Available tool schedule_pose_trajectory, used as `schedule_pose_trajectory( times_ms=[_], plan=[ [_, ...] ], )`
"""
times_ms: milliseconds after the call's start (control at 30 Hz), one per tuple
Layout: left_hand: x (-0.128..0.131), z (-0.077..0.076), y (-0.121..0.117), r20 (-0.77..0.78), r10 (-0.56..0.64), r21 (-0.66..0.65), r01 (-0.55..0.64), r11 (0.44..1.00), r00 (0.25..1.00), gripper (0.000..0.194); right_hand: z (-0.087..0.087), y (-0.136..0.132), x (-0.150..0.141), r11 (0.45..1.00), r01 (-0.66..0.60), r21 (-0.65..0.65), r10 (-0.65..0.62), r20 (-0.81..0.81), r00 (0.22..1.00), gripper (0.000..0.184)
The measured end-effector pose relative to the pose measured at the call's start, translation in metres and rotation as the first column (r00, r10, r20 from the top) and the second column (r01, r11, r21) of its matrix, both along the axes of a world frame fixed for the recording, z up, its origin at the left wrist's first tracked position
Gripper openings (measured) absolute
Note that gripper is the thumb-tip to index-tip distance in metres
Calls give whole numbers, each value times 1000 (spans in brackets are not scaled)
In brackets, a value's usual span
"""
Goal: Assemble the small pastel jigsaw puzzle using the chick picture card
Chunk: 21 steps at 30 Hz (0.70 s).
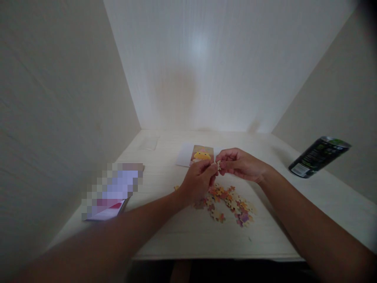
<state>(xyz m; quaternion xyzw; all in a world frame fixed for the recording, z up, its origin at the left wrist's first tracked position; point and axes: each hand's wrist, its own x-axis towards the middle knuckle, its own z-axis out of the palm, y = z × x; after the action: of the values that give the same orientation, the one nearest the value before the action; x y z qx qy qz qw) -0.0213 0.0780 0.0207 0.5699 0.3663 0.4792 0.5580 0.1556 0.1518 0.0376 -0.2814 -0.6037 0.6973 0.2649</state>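
Observation:
My left hand point(198, 181) and my right hand point(240, 164) meet above the white table point(182, 239), fingers pinched together. Between their fingertips is a small pale jigsaw piece point(218, 164), which both hands seem to grip. Just below the hands lies a loose heap of several colourful jigsaw pieces point(232, 204), orange, pink and cream. Behind the hands lies a picture card point(200, 154) showing a yellow figure, partly hidden by my left hand.
A dark can with green print point(319, 156) stands at the right wall. A blurred flat item point(113, 190) lies at the left. A small clear plastic piece point(149, 143) rests near the back left corner. White walls enclose the table on three sides.

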Motion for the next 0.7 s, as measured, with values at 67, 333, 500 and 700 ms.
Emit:
schedule_pose_trajectory(
  times_ms=[67, 333, 500, 700],
  plan=[
    [1, 1, 0, 37, -3, -66, 6, 998, 999, 34, 0, 0, -3, 999, 32, 28, -32, -7, 999, 29],
    [-6, -1, 4, -167, 97, 86, -84, 993, 981, 32, 4, 4, 2, 982, 17, 186, -42, 132, 990, 25],
    [-13, 3, 5, -412, 206, 441, -3, 897, 887, 28, 2, 6, 10, 931, -284, 231, 171, 413, 895, 19],
    [-15, -2, 5, -589, 104, 494, 255, 831, 801, 25, -5, 8, 10, 885, -386, 261, 212, 512, 833, 19]
  ],
)
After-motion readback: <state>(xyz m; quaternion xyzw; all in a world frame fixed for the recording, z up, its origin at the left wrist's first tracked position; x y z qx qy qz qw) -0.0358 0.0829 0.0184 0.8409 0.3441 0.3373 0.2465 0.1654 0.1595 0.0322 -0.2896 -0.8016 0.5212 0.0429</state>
